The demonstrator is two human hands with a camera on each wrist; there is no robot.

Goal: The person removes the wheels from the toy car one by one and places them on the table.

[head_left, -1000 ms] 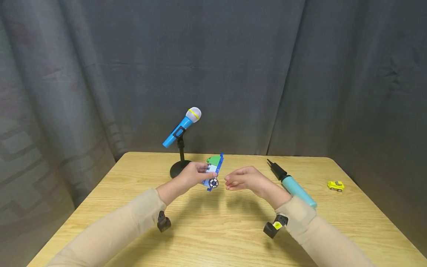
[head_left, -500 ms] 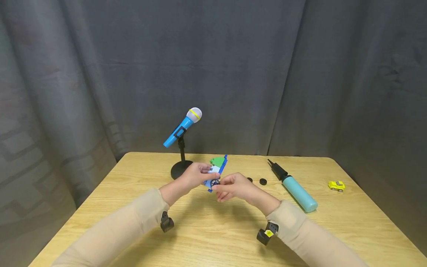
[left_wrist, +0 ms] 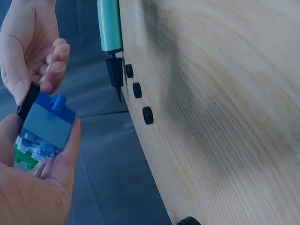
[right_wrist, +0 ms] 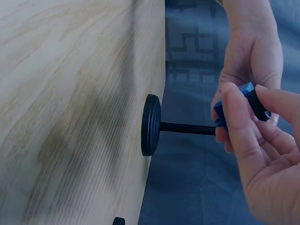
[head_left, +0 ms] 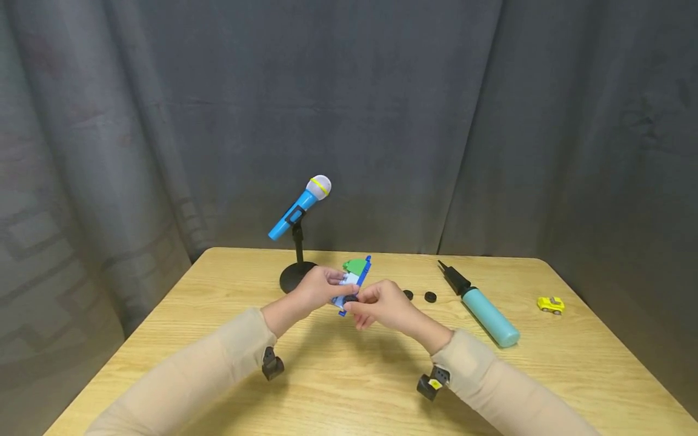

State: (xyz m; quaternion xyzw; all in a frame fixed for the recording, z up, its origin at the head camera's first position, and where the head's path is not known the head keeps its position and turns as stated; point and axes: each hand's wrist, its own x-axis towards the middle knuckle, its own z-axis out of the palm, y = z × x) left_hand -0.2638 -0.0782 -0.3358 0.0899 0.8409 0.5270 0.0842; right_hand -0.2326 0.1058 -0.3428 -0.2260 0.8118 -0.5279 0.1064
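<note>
My left hand (head_left: 313,292) grips a toy vehicle built of blue, light blue and green blocks (head_left: 357,266), held above the table with its green part pointing away. Against its side, facing my right hand, sits a black wheel (left_wrist: 29,101). The thumb and fingers of my right hand (head_left: 386,306) pinch this wheel, as the right wrist view also shows with the black wheel (right_wrist: 258,105) beside the thumb tip. Part of the vehicle is hidden behind the fingers of both hands.
Loose black wheels (head_left: 430,297) lie on the wooden table (head_left: 349,375) beyond my right hand. A blue toy microphone (head_left: 294,212) on a black stand (head_left: 294,277) is behind my left hand. Rightward lie a turquoise hand pump (head_left: 491,316) and a yellow toy car (head_left: 551,304).
My right hand has come in from the right, away from the loose wheels, and now pinches the wheel at the vehicle. The left hand has shifted slightly right.
</note>
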